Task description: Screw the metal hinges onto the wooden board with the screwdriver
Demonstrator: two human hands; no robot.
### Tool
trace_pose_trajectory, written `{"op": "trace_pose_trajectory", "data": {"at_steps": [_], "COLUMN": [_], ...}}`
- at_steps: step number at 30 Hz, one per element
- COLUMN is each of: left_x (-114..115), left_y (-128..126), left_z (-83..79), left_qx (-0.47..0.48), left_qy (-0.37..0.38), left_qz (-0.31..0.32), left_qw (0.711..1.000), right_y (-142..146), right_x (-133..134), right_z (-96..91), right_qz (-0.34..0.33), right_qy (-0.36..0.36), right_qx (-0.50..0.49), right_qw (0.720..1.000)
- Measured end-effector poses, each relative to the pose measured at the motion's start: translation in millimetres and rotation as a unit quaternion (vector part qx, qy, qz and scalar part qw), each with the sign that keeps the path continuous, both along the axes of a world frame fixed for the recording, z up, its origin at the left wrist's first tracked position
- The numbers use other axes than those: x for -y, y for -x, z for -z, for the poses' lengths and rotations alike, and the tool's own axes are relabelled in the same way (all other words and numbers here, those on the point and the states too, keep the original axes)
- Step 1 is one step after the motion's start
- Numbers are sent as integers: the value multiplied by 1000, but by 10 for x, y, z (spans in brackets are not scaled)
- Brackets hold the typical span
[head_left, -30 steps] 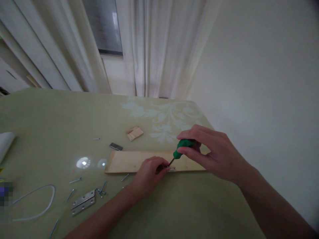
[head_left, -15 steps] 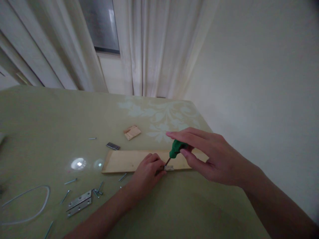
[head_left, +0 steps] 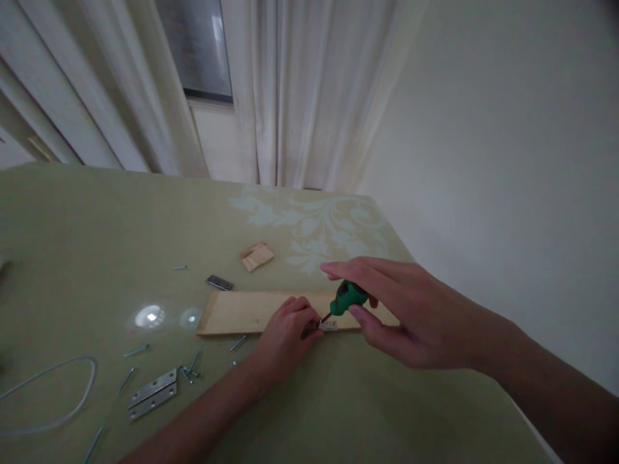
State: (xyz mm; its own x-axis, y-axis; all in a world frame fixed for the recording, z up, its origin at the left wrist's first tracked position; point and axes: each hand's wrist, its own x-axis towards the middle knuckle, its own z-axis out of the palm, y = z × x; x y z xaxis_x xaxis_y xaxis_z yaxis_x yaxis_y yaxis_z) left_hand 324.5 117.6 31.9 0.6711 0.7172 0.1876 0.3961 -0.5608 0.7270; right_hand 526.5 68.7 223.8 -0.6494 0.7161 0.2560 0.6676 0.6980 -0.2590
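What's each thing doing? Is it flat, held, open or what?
Screwdriver: held, tilted, tip down
Right hand: holding the screwdriver's handle
Left hand: on the board, fingertips near the screwdriver's tip
Board: lying flat
Small metal plate: on the board, near edge
Big hinge: seemingly opened flat
Screws: loose, scattered
Wood scrap: lying flat
White cord: curved
Curtains: parted, showing the window

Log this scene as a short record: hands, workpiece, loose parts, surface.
Right hand: holds green screwdriver, tip slanting down to metal plate
Left hand: at wooden board, fingertips beside screwdriver tip
Plate position: board's near edge
Loose hardware: silver hinge, scattered screws, dark metal piece
Offcut: small wood piece, beyond board
Cord: white cord, curved, far left
Surface: green table, pale floral pattern
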Motion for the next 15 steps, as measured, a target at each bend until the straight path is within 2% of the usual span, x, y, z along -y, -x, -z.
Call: {"op": "trace_pose_trajectory", "data": {"at_steps": [7,12,15], "left_x": [10,-9,-11], "left_y": [-10,-16,-12], "left_z": [-68,-83,-72], "left_qx": [-12,-17,-18], "left_qy": [8,21,24], "left_qz": [-6,0,-1], "left_qw": [1000,1000,1000], "right_y": [-19,-24,-9], "right_x": [-56,-65,-93], "right_z": [-34,-159,-224], "right_qz": [29,19,45], "right_qy": [-57,24,58], "right_qx": [53,95,183], "right_qw": [997,995,980]}}
